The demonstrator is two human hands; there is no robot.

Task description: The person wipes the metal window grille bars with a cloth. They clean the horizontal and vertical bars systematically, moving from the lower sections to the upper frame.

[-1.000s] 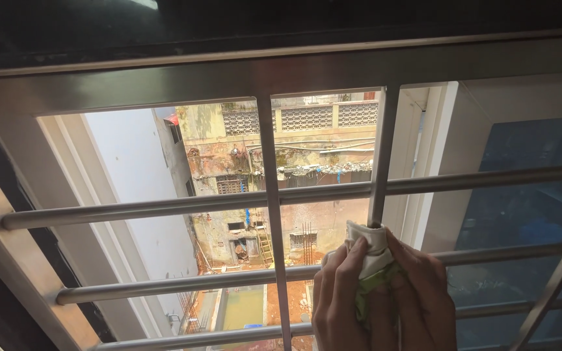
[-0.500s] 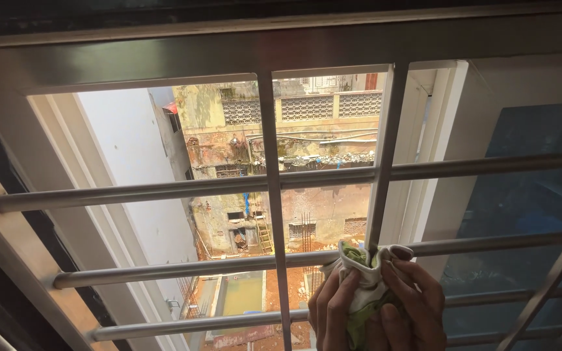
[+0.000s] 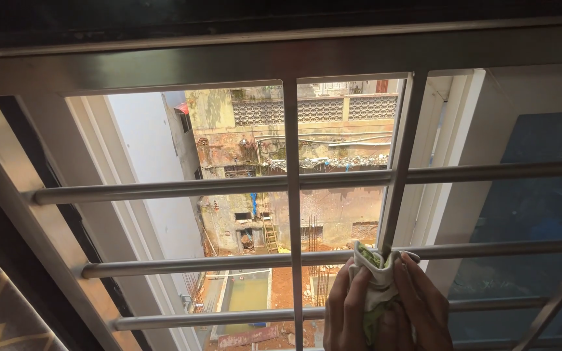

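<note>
Both hands, left hand [image 3: 346, 309] and right hand [image 3: 424, 305], wrap a white-green cloth [image 3: 375, 286] around the slanted bar [image 3: 401, 162] at its crossing with a rail [image 3: 229, 262]; fingers pressed together, clamping the cloth, whose long axis runs up along the bar

Window grille bars [image 3: 333, 179]: metal, smooth, satin grey with a dull sheen. Window frame [image 3: 229, 62]: same metal look, flat and matt. Cloth [image 3: 375, 276]: soft woven fabric, white with green, crumpled, matt, wrapped on the vertical bar [image 3: 398, 169] between left hand [image 3: 349, 312] and right hand [image 3: 424, 309]. Wall outside [image 3: 307, 146]: rough, stained masonry.
</note>
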